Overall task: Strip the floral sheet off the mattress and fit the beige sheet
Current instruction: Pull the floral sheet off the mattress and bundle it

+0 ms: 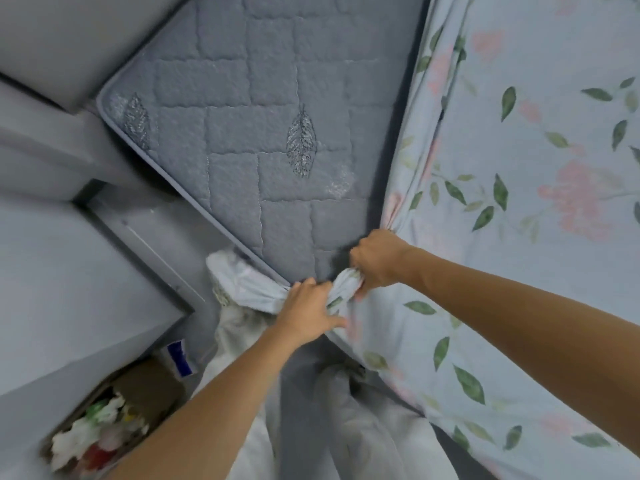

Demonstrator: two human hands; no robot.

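While the floral sheet covers the right-hand part of the mattress, its bunched edge is gathered at the near side of the bed, where both hands work. The left hand is closed around the twisted rope of fabric just beside the piped mattress edge, with the thumb and fingers wrapped over the bundle. The right hand is clenched on the same bundle, just beside the left, knuckles up, with the cloth emerging between its fingers. A two-handed hold of this kind is judged to be used so that the gathered hem can be drawn free of the mattress side in one pull rather than in small sections.

The grey quilted top of the mattress, with its embroidered leaf motifs, is exposed on the left, so the stripping step is judged to be well under way but not finished. A fold of the sheet is raised along the middle of the bed, from the right hand toward the far end.

No beige sheet can be identified with certainty; pale cloth is seen hanging below the hands, but its identity cannot be told. A cardboard box holding mixed items is placed on the floor at lower left, beside a light-coloured cabinet.
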